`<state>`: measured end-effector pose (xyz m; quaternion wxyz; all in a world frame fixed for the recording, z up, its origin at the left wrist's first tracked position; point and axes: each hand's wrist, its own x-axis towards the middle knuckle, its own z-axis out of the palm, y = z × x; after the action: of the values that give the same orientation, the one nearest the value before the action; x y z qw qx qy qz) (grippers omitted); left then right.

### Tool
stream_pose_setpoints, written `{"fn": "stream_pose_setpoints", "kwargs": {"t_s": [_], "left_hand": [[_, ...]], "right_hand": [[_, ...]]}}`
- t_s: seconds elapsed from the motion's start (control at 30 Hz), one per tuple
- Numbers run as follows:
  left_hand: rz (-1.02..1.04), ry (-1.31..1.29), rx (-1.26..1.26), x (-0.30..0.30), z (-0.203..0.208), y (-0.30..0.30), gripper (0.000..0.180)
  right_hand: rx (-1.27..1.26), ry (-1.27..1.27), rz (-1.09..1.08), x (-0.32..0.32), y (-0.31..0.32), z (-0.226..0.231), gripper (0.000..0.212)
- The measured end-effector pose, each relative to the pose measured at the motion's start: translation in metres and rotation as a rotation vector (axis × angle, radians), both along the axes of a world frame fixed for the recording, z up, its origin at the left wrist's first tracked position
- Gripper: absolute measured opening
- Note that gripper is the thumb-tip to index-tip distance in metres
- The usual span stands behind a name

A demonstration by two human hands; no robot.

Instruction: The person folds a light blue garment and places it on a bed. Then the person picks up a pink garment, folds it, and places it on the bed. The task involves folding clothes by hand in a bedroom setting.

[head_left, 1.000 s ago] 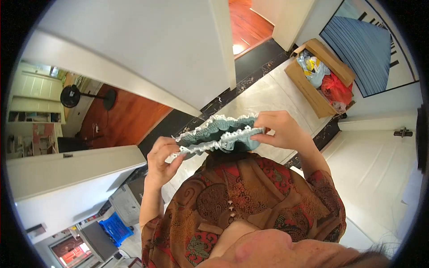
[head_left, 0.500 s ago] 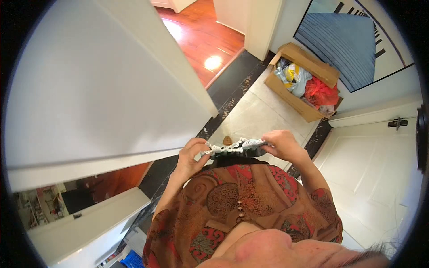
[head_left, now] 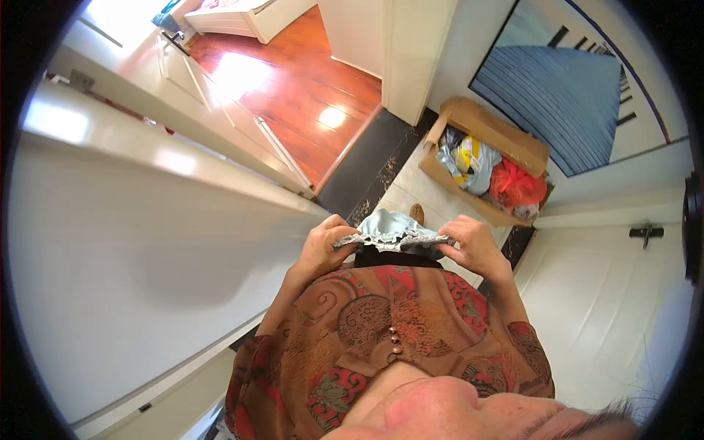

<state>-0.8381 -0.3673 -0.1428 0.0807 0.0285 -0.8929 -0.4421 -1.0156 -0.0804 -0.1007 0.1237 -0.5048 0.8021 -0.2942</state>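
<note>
Stretched between both hands in front of the waist is a pale blue-grey cloth [head_left: 387, 222] with a gathered, ruffled white edge; its exact kind does not show. My left hand [head_left: 323, 246] pinches one end of that edge, thumb toward the body. At the opposite end my right hand [head_left: 478, 251] grips the edge between thumb and fingers. The cloth hangs down beyond the ruffle, and its lower part is hidden. Dark fabric [head_left: 396, 258] lies just behind it, below the patterned brown shirt [head_left: 396, 315].
A large white panel [head_left: 161, 220] stands close on the left. Ahead, an open cardboard box [head_left: 469, 187] full of plastic bags sits by the wall under a framed picture [head_left: 557, 95]. A white door [head_left: 594, 293] is at the right. A brown shoe tip [head_left: 417, 213] shows below.
The cloth's ruffled edge has been tilted and spread wider, so more of its pale fabric shows beyond the hands. My view has shifted, revealing more of the doorway at upper left.
</note>
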Motion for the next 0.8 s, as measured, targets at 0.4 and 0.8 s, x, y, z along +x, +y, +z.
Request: {"fn": "stream_pose_setpoints", "kwargs": {"t_s": [0.4,0.8], "left_hand": [[0.254,-0.077,0.042,-0.180,0.043,-0.025,0.021],[0.348,-0.033,0.089,-0.251,0.039,-0.113,0.024]], "right_hand": [[0.022,-0.025,0.217,-0.240,-0.070,0.003,0.021],[0.053,-0.034,0.345,-0.319,-0.184,-0.012,0.027]]}}
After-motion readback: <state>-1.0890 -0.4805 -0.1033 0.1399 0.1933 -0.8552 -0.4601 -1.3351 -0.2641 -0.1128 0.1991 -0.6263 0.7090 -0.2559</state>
